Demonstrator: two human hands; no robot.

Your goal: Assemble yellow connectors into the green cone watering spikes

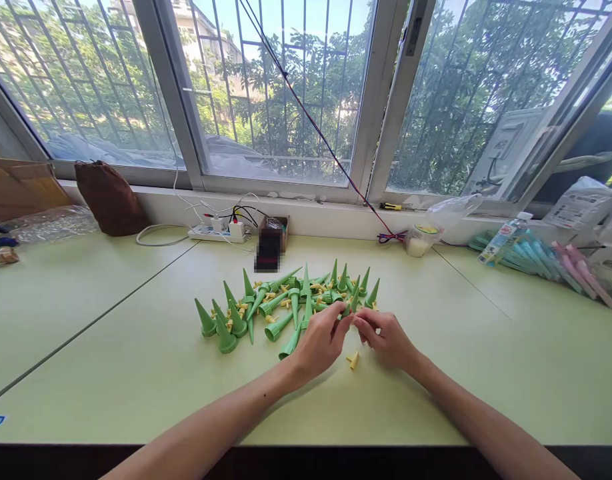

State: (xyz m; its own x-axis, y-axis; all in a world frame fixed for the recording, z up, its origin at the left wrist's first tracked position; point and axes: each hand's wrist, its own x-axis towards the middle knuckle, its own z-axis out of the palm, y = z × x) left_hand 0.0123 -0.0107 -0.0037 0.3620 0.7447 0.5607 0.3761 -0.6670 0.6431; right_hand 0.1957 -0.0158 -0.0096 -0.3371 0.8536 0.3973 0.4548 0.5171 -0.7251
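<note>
My left hand (327, 337) is closed, with a bit of a green plastic spike (347, 311) showing at its fingertips. Close beside it, my right hand (387, 339) pinches at the same spot; what lies between its fingers is too small to make out. On the table just below the hands lies a yellow T-shaped plastic piece (354, 361). Beyond and to the left spreads a pile of green cone spikes (295, 303), some standing point up, others lying down. Small yellow pieces (271, 319) are scattered among them.
A power strip (216, 233) with cables and a small cardboard box (281, 230) sit by the windowsill. A brown bag (110, 200) stands at the back left. At the back right are a jar (420, 241), a bottle (506, 239) and bagged green and pink items (541, 257).
</note>
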